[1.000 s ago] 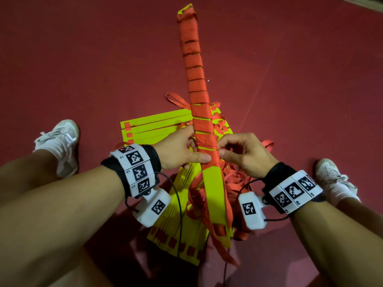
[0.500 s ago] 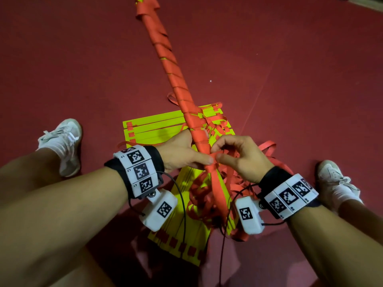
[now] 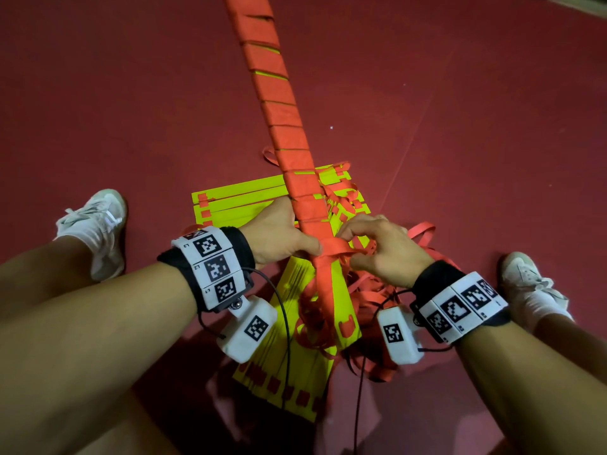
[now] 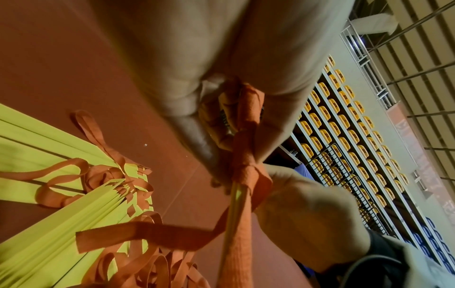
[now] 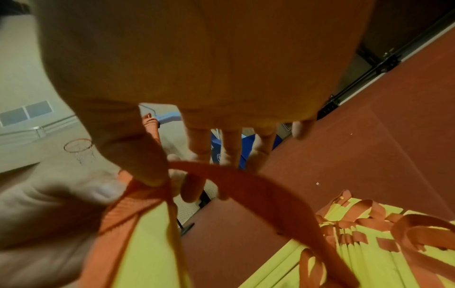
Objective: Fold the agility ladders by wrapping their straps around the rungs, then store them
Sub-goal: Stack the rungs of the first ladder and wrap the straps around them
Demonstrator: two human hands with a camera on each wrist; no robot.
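Most of the rung bundle (image 3: 289, 139) is strap-wrapped – left hand (image 3: 279, 234) grips it, right hand (image 3: 381, 247) pinches the strap (image 3: 341, 249) beside it – other ladders (image 3: 236, 201) beneath lie loose

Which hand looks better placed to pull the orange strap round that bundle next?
The right hand: it already pinches the loose strap beside the wrapped bundle, while the left hand grips the bundle to steady it.

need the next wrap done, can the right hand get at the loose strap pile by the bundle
Probably yes: the right hand already pinches a strap right above the loose strap pile, and nothing lies between them.
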